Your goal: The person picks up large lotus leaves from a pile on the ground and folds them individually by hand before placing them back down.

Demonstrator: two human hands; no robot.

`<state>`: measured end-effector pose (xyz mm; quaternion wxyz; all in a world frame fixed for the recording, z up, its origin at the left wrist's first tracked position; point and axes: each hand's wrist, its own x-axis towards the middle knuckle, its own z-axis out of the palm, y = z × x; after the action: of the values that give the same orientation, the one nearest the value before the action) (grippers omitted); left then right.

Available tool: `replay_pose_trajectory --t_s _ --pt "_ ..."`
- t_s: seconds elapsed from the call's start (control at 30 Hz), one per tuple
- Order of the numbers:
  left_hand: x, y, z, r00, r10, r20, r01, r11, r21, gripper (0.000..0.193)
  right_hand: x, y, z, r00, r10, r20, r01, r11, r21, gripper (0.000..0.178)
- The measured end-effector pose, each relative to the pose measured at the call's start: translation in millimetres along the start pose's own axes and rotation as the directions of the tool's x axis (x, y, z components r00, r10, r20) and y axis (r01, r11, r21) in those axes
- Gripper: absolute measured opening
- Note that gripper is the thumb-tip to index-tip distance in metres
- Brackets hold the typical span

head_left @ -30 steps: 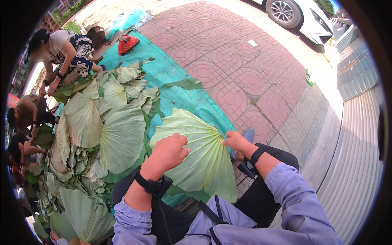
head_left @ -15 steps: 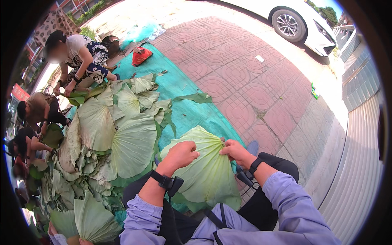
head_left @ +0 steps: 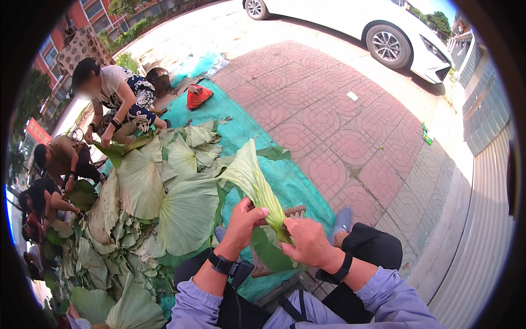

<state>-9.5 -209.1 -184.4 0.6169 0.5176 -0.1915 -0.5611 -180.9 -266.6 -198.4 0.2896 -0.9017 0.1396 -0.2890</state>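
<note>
A pale green lotus leaf (head_left: pixel 253 178) is gathered into a narrow, pleated bundle in front of me, its broad end pointing up and to the left. My left hand (head_left: pixel 246 222) is closed around its middle, thumb on top. At its narrow lower end, my right hand (head_left: pixel 312 241) grips the leaf in closed fingers. Beneath the hands lies a darker green leaf piece (head_left: pixel 271 253) over a brownish slatted object (head_left: pixel 296 210), mostly hidden. Left of my hands spreads a large heap of lotus leaves (head_left: pixel 186 211).
A teal ground sheet (head_left: pixel 246 120) lies beside pink paving (head_left: pixel 323 115). On the sheet sits a red bag (head_left: pixel 197 97). Co-workers crouch along the left, one person (head_left: pixel 123 101) handling leaves. A white car (head_left: pixel 329 19) stands at the back; a ribbed shutter (head_left: pixel 482 219) runs along the right.
The leaf, spread wide over my lap before, is now gathered into a narrow bundle. My left hand has closed on it, and my right hand has moved lower. The view has shifted slightly.
</note>
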Motion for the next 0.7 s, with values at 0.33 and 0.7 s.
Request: replay_pose_trajectory --t_s 0.33,0.7 --pt "-11 8 4 0.992 0.070 0.105 -0.083 0.988 0.131 0.043 21 -5 -30 0.970 0.234 0.063 -0.242 0.918 0.314 0.034" --pt "-6 14 -8 0.993 0.079 0.089 -0.086 0.993 0.081 0.045 55 44 -65 0.824 0.565 -0.038 -0.460 0.706 0.539 0.019"
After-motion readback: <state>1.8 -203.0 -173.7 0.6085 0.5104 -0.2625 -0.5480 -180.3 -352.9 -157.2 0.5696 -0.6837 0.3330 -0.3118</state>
